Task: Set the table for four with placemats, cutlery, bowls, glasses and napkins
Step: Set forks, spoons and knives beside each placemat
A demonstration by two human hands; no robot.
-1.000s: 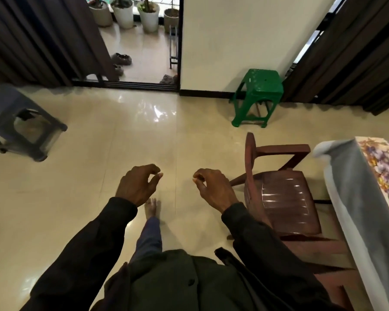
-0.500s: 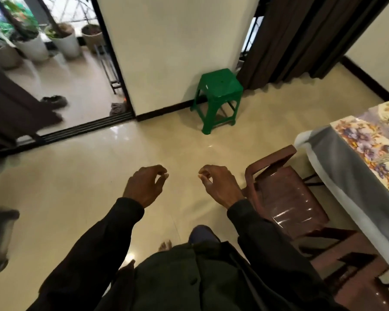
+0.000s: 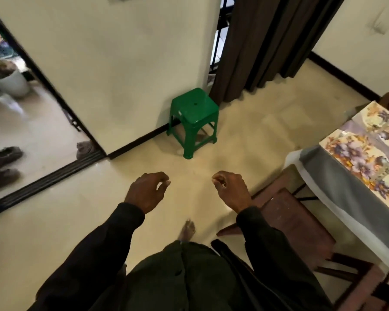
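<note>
Holding nothing, left hand (image 3: 146, 190) and right hand (image 3: 231, 189) hang loosely curled; table (image 3: 344, 198) lies rightward, nearest the right hand.

A green plastic stool (image 3: 194, 113) stands on the cream tiled floor (image 3: 256, 135), against a cream wall (image 3: 121, 63) edged with black skirting (image 3: 139, 142). Just right of the stool, a dark curtain (image 3: 263, 41) hangs to the floor. Nearer the camera, right of the stool, sits a brown chair (image 3: 294, 223). Well left of the stool, a sliding-door track (image 3: 47, 178) runs past a grey rag (image 3: 84, 149), dark shoes (image 3: 5, 153) and a white plant pot (image 3: 9, 83).
</note>
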